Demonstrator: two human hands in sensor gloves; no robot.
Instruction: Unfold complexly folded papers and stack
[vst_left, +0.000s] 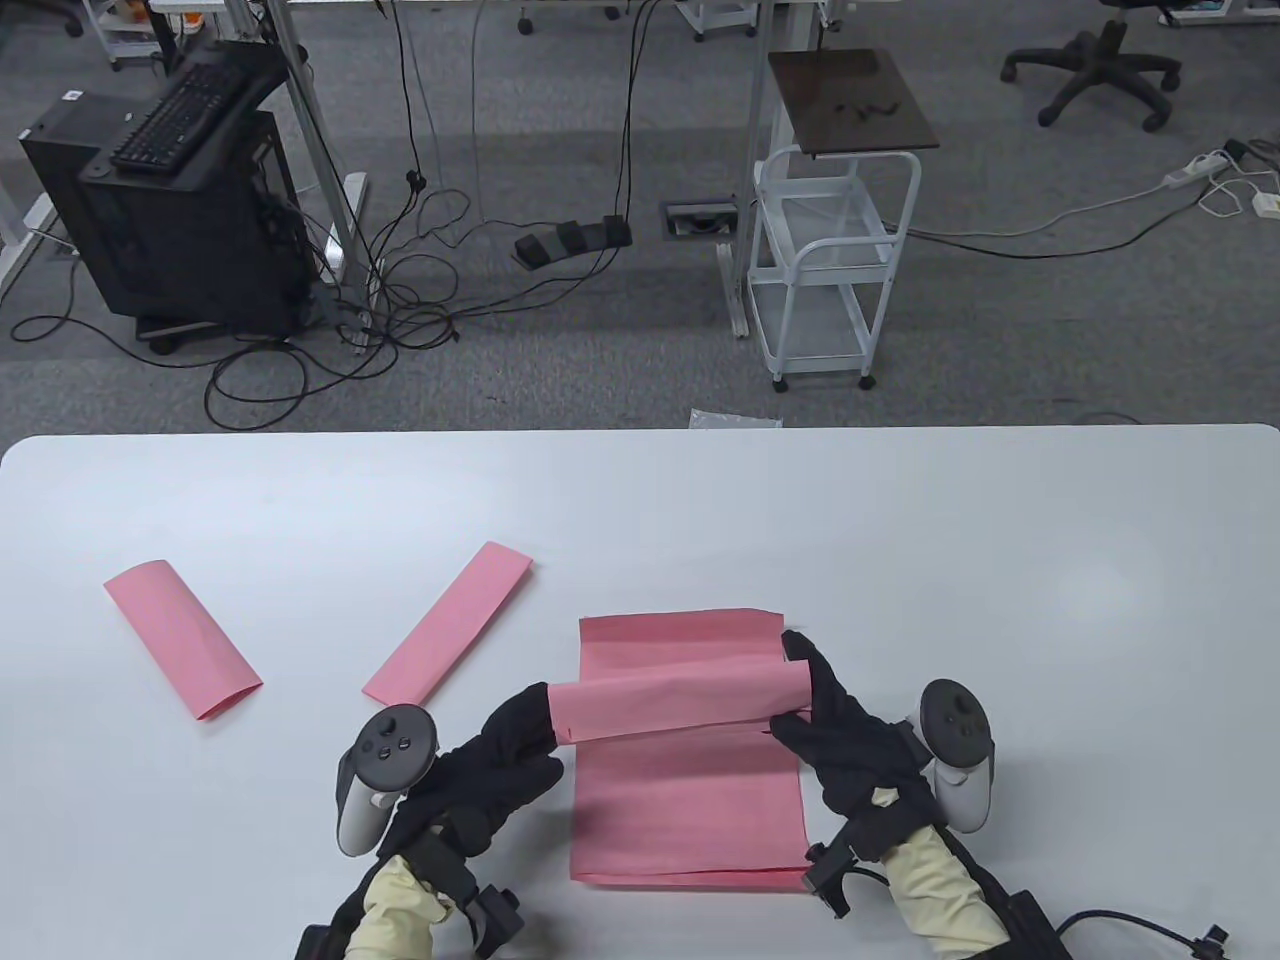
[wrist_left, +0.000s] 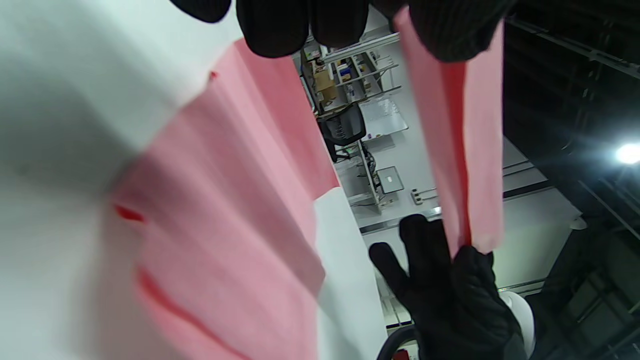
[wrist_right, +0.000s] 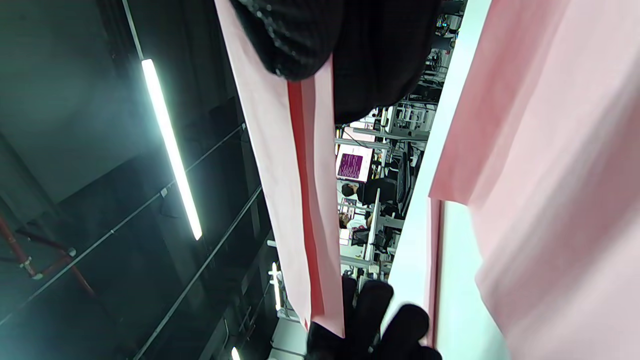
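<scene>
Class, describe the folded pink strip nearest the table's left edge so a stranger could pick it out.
Start at the white table and go to its left side. Two folded pink strips lie there untouched; the left strip is the outer one, leaning opposite to the right strip.

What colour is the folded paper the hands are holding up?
Pink. The folded paper shows best in the table view.

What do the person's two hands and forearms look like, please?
Both the left hand and right hand wear black knit gloves with pale yellow cuffs. A controller-like tracker, dark-headed with a grey-white handle, sits behind each. Black straps circle the wrists; a black cable leaves the right one.
</scene>
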